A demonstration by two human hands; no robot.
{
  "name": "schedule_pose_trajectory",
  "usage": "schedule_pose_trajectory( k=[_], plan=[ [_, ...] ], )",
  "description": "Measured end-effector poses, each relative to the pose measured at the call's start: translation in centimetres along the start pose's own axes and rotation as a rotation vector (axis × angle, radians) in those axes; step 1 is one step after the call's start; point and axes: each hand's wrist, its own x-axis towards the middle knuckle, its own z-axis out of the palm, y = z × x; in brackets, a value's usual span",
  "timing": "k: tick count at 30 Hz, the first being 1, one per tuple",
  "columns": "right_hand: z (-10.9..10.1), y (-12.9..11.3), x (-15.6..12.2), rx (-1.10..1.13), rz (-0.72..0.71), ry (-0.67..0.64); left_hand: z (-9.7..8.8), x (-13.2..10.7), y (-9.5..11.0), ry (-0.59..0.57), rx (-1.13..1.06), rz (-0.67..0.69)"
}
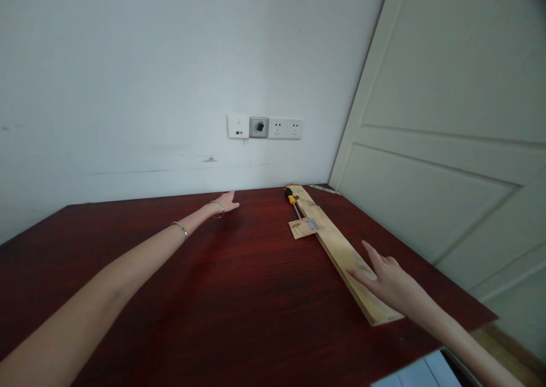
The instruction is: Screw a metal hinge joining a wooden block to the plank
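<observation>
My left hand [229, 201] reaches to the far side of the dark red tabletop [239, 284], fingers stretched out and nothing visible in them. My right hand [384, 281] hovers over or rests beside the near end of a long wooden plank [336, 247]; I cannot tell if it touches. Its thumb and index finger are spread, with the other fingers partly hidden. Against the plank's left edge lies a small wooden piece [300, 229], with small silvery metal parts [313, 223], perhaps a hinge, where they meet. A screwdriver [290, 197] with a black and yellow handle lies along the plank's far end.
A thin strip [324, 189] lies at the table's far right corner. White wall sockets [285, 128] and a grey switch plate [259, 127] sit above the back edge. A white panelled door [447, 148] stands on the right. A pale flat object [420, 374] shows at the bottom.
</observation>
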Motion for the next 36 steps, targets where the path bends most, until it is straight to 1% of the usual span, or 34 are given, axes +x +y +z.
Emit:
schedule_pose_trajectory(
  k=[2,4,5,6,7,8,9,11,14,18,22,32,36],
  plan=[
    [0.4,-1.1,-0.7,0.013,0.044,-0.017,0.5,0.2,4.5,-0.02,-0.032,0.12],
    [0.6,-2.3,-1.0,0.042,0.096,-0.031,1.3,-0.2,9.0,-0.049,-0.058,0.242],
    [0.6,-2.8,-1.1,0.046,0.111,-0.029,1.7,-0.6,11.0,-0.058,-0.069,0.312],
    [0.6,-3.2,-1.1,0.04,0.125,-0.025,2.2,-1.1,12.7,-0.064,-0.083,0.413],
    [0.5,-3.6,-1.2,0.028,0.137,-0.024,2.6,-1.5,14.3,-0.078,-0.096,0.488],
    [0.4,-3.8,-1.1,0.013,0.148,-0.026,3.0,-2.0,15.6,-0.106,-0.107,0.524],
    [0.3,-4.0,-1.1,-0.001,0.161,-0.033,3.4,-2.3,16.7,-0.149,-0.111,0.529],
    [0.1,-4.2,-0.9,-0.015,0.19,-0.05,4.0,-2.9,18.2,-0.16,-0.111,0.503],
    [0.2,-4.1,-0.7,-0.006,0.221,-0.059,4.7,-3.2,19.4,-0.143,-0.083,0.497],
    [0.9,-3.7,-0.3,0.066,0.251,-0.052,5.2,-3.2,20.0,-0.14,-0.072,0.484],
    [1.4,-3.5,0.1,0.115,0.285,-0.03,5.4,-3.1,20.0,-0.143,-0.082,0.485],
    [1.8,-3.1,0.2,0.209,0.293,0.051,4.8,-3.1,19.8,-0.129,-0.165,0.499],
    [1.6,-3.1,-0.3,0.24,0.297,0.064,4.9,-2.6,19.4,-0.12,-0.209,0.536]
  ],
)
